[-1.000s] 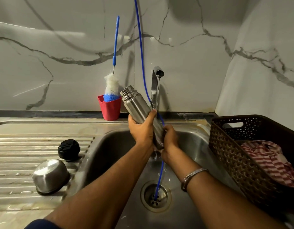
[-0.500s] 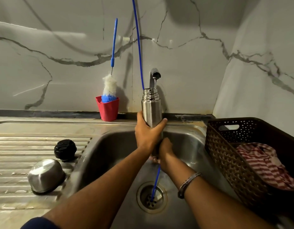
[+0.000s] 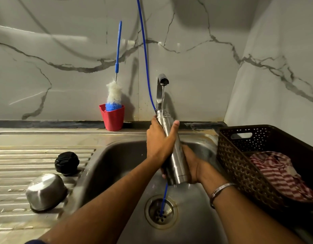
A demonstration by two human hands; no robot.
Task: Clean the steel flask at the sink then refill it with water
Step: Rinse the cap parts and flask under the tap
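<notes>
Nearest the camera, two bare forearms reach forward over the sink (image 3: 106, 155), the right one wearing a metal bangle (image 3: 220, 188). Below them the drain (image 3: 161, 211) sits in the basin floor, with the lower end of a thin blue hose (image 3: 145, 55) dipping into it. To the left, on the ribbed steel desk (image 3: 20, 164), an upturned steel cup (image 3: 45, 191) lies near a black cap (image 3: 66, 162). To the right, a dark woven basket (image 3: 240, 166) holds a red-and-white striped cloth (image 3: 278, 175). Over the basin, the steel flask (image 3: 176, 164) is held tilted, mouth up; the right hand (image 3: 194, 166) has its grip wrapped around the flask's base, and the left hand (image 3: 160, 141) has its grip curled around the upper body just below the neck. Water runs from the tap (image 3: 163, 80) straight down onto the flask's open mouth. Farther back, against the marble wall (image 3: 205, 67), a red cup (image 3: 112, 118) holds a bottle brush (image 3: 115, 92) with a blue handle.
</notes>
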